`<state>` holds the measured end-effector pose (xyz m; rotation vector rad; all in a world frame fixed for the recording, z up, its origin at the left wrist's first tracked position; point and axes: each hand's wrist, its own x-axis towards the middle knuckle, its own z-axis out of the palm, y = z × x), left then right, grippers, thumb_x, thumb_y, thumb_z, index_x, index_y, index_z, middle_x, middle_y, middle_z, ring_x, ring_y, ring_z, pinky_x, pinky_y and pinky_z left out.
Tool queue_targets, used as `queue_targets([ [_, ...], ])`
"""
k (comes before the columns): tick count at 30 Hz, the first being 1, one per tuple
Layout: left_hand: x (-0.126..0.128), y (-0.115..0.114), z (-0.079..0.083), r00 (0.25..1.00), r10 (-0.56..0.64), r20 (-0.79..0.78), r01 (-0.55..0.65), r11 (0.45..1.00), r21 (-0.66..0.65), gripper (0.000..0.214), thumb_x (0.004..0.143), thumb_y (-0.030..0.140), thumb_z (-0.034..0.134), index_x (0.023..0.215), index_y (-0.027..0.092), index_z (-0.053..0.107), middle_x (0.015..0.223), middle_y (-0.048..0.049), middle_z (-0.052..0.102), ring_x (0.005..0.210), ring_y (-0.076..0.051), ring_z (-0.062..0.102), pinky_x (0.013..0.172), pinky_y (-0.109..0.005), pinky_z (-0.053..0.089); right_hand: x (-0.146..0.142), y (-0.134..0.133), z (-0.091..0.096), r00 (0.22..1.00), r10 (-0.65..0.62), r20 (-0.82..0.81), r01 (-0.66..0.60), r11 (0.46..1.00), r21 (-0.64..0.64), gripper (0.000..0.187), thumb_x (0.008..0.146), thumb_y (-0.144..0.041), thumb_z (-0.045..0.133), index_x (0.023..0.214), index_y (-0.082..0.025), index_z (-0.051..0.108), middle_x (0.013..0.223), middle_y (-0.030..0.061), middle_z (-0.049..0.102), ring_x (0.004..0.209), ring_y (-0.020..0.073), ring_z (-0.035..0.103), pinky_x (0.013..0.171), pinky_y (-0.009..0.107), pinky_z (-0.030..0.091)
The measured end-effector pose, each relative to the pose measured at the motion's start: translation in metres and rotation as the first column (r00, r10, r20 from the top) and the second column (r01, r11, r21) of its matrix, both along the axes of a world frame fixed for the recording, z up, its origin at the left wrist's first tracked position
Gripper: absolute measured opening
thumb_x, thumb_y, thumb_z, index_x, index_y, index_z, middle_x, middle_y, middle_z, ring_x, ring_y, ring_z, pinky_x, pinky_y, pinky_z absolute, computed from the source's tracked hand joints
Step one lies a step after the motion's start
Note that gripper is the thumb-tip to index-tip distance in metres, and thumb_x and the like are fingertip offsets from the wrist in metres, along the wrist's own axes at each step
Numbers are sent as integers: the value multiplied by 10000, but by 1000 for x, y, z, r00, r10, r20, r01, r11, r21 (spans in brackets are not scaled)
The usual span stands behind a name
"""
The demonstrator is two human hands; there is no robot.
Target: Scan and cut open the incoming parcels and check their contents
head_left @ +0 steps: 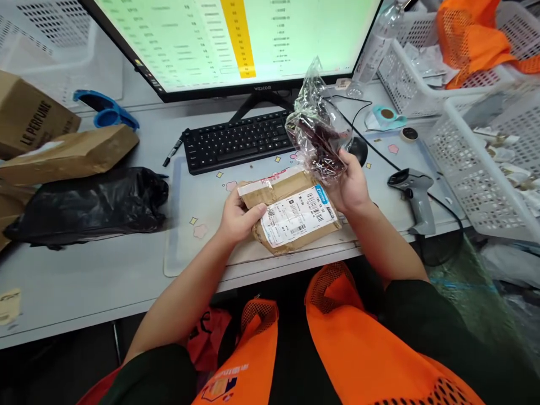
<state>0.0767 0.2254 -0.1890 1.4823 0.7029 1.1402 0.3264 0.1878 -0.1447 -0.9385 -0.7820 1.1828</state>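
My left hand (241, 215) grips the left edge of a flattish brown cardboard parcel (278, 198), thumb on top. A white shipping label (297, 216) with barcodes and a blue corner covers much of its upper face. In my right hand (353, 185) is a crinkled clear plastic bag (317, 126), pinched by its lower right side above the parcel's far right corner. Something dark red shows through the bag; its kind I cannot make out. Both things are above the pale desk mat (198, 225), in front of the black keyboard (240, 142).
A monitor (202, 45) stands at the back. On the left lie a black plastic-wrapped package (93, 205), cardboard boxes (76, 152) and blue sunglasses (107, 109). To the right are a barcode scanner (415, 194), a mouse (359, 149) and white baskets (481, 174). A marker (174, 151) lies beside the keyboard.
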Motion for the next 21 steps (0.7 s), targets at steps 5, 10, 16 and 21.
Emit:
queue_targets([
  [5,-1,0,1,999,10,40,-12,998,56,557,759,584,908,1044,189,637,984,-56,740,839,-199,711,716,-284,571,-1,-5,2,998,-40,-50,40,999,6,469,893,-694,650,1090,-275,728,1077,8,796,1289,288,693,1050,476,628],
  [10,-1,1,-2,999,7,46,-10,998,68,544,761,577,908,1045,192,649,960,-46,739,817,-189,702,729,-284,561,-1,-5,1,996,-51,-71,52,998,16,402,876,-655,677,1031,-290,742,1083,-13,801,1319,302,681,1045,501,634],
  [16,-2,0,-6,997,1,76,-6,998,65,554,757,564,916,1080,204,647,1003,-52,733,846,-201,710,753,-302,563,-1,-6,3,994,-73,-84,78,995,56,370,859,-631,695,996,-290,745,1115,-10,805,1347,308,664,1076,524,615],
  [21,0,-6,-7,977,177,118,-195,965,172,541,798,582,876,1094,208,620,986,-32,703,833,-175,688,822,-312,566,-1,-6,10,988,-105,-113,115,990,86,409,847,-672,688,1022,-308,753,1157,3,804,1386,320,634,1128,568,575],
])
